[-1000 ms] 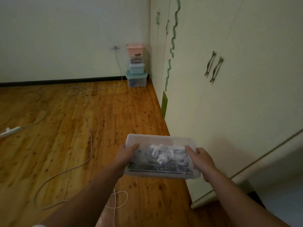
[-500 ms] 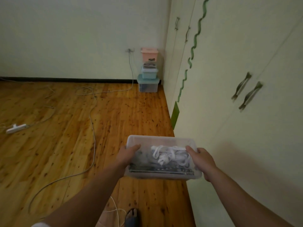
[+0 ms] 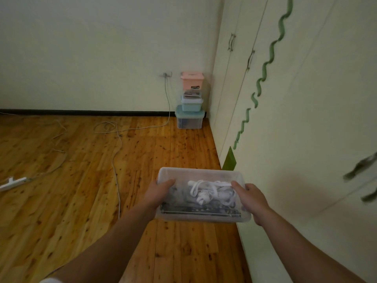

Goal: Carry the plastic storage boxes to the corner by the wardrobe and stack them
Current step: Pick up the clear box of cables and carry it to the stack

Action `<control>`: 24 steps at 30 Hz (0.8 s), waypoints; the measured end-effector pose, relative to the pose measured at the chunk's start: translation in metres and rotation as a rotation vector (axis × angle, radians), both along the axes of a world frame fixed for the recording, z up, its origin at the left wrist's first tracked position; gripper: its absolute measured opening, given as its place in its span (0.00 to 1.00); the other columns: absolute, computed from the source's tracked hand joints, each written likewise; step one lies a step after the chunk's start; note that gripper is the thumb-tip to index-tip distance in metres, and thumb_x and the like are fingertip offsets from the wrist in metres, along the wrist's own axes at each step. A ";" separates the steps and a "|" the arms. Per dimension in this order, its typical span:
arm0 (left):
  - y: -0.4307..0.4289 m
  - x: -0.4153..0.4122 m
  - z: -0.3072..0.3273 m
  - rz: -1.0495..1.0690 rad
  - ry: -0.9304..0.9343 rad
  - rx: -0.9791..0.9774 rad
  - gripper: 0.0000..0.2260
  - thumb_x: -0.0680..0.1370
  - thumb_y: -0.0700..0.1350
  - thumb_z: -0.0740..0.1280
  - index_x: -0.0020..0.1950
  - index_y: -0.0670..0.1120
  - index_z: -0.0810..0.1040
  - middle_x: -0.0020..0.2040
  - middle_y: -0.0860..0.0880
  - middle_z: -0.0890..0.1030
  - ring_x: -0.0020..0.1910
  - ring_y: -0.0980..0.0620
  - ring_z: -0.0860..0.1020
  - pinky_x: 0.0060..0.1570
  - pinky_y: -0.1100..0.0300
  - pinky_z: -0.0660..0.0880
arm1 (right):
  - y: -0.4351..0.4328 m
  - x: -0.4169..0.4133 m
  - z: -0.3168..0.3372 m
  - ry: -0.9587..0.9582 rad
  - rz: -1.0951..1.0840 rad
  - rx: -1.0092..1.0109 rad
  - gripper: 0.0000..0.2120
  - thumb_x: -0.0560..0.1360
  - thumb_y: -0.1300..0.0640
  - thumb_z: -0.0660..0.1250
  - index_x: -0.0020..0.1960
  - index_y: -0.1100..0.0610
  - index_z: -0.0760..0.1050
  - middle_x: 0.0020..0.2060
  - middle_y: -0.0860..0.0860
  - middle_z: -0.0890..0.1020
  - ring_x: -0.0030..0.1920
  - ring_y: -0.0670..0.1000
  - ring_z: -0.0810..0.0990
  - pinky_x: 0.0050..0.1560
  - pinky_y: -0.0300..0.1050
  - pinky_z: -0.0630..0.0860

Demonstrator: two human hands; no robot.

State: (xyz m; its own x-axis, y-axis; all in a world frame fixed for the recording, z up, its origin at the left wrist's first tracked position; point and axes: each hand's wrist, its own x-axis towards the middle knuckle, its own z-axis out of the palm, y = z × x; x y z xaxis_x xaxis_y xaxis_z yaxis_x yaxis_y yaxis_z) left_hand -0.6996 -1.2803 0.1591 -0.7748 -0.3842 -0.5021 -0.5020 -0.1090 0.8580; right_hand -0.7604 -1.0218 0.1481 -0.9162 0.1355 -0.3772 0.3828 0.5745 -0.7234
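I hold a clear plastic storage box [image 3: 201, 176] with white cables inside, level in front of me above the floor. My left hand [image 3: 158, 193] grips its left side and my right hand [image 3: 252, 198] grips its right side. Far ahead, in the corner beside the wardrobe [image 3: 285, 119], stands a stack of boxes: a clear box with a teal lid [image 3: 189, 117] at the bottom, a small teal box [image 3: 191, 103] on it, a flat clear box above that, and a pink box [image 3: 192, 80] on top.
A wooden floor [image 3: 81, 180] stretches to the corner. White cables [image 3: 117, 160] trail across it from a wall socket [image 3: 166, 74]. A white power strip [image 3: 12, 182] lies at the left. The wardrobe doors run along my right.
The stack in the corner and the wardrobe have grown nearer and shifted right in view as I walk along the wardrobe. My grip on the box is unchanged.
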 end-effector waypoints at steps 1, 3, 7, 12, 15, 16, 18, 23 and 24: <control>-0.005 -0.010 0.001 0.001 -0.006 -0.005 0.25 0.77 0.53 0.67 0.70 0.43 0.68 0.50 0.48 0.76 0.40 0.53 0.75 0.29 0.60 0.70 | -0.004 -0.011 0.001 0.002 0.002 0.001 0.23 0.75 0.35 0.59 0.60 0.51 0.72 0.50 0.52 0.80 0.42 0.50 0.78 0.32 0.41 0.74; -0.014 -0.030 0.006 0.010 -0.016 -0.004 0.26 0.77 0.53 0.68 0.71 0.43 0.66 0.55 0.46 0.75 0.43 0.51 0.75 0.30 0.59 0.71 | -0.013 -0.033 0.005 0.006 0.013 -0.007 0.24 0.75 0.35 0.60 0.60 0.52 0.72 0.51 0.53 0.80 0.43 0.51 0.79 0.35 0.43 0.76; -0.026 -0.073 0.004 0.020 -0.044 0.006 0.28 0.76 0.55 0.68 0.72 0.44 0.65 0.58 0.44 0.76 0.47 0.47 0.77 0.33 0.56 0.75 | -0.025 -0.081 0.005 -0.004 0.043 -0.015 0.24 0.76 0.36 0.59 0.61 0.53 0.73 0.52 0.53 0.80 0.47 0.54 0.80 0.43 0.47 0.79; -0.031 -0.139 -0.005 0.063 -0.051 -0.026 0.29 0.76 0.56 0.68 0.72 0.44 0.65 0.58 0.44 0.76 0.47 0.47 0.77 0.33 0.56 0.74 | -0.036 -0.155 0.000 -0.008 0.073 -0.036 0.25 0.76 0.37 0.59 0.63 0.54 0.73 0.53 0.54 0.80 0.50 0.55 0.80 0.47 0.50 0.79; -0.033 -0.189 -0.010 0.115 -0.037 -0.056 0.28 0.77 0.56 0.67 0.72 0.43 0.65 0.56 0.45 0.75 0.46 0.48 0.76 0.35 0.56 0.74 | -0.044 -0.210 -0.005 0.009 0.107 -0.058 0.25 0.76 0.36 0.59 0.64 0.53 0.73 0.53 0.53 0.80 0.50 0.55 0.80 0.47 0.49 0.78; -0.033 -0.203 -0.010 0.123 -0.037 -0.065 0.28 0.77 0.56 0.67 0.72 0.44 0.65 0.55 0.46 0.75 0.44 0.50 0.76 0.33 0.57 0.73 | -0.045 -0.224 -0.006 0.009 0.121 -0.058 0.25 0.76 0.36 0.59 0.64 0.53 0.73 0.53 0.53 0.80 0.50 0.54 0.80 0.46 0.48 0.78; -0.035 -0.231 -0.012 0.138 -0.053 -0.075 0.28 0.76 0.57 0.66 0.72 0.44 0.65 0.56 0.46 0.75 0.43 0.52 0.75 0.30 0.59 0.71 | -0.047 -0.254 -0.007 -0.004 0.129 -0.059 0.26 0.76 0.36 0.59 0.65 0.54 0.72 0.54 0.53 0.80 0.49 0.54 0.79 0.42 0.45 0.77; -0.036 -0.291 -0.008 0.154 -0.051 -0.089 0.28 0.76 0.58 0.66 0.72 0.46 0.67 0.55 0.47 0.77 0.41 0.53 0.76 0.23 0.64 0.72 | -0.046 -0.322 -0.002 -0.005 0.163 -0.040 0.26 0.76 0.35 0.58 0.64 0.53 0.73 0.53 0.53 0.80 0.49 0.54 0.79 0.41 0.45 0.77; -0.036 -0.304 -0.008 0.160 -0.060 -0.092 0.29 0.76 0.59 0.66 0.72 0.47 0.67 0.56 0.47 0.77 0.42 0.53 0.76 0.23 0.64 0.72 | -0.045 -0.335 -0.002 -0.017 0.169 -0.045 0.26 0.76 0.36 0.58 0.64 0.54 0.73 0.53 0.53 0.80 0.48 0.54 0.79 0.39 0.44 0.76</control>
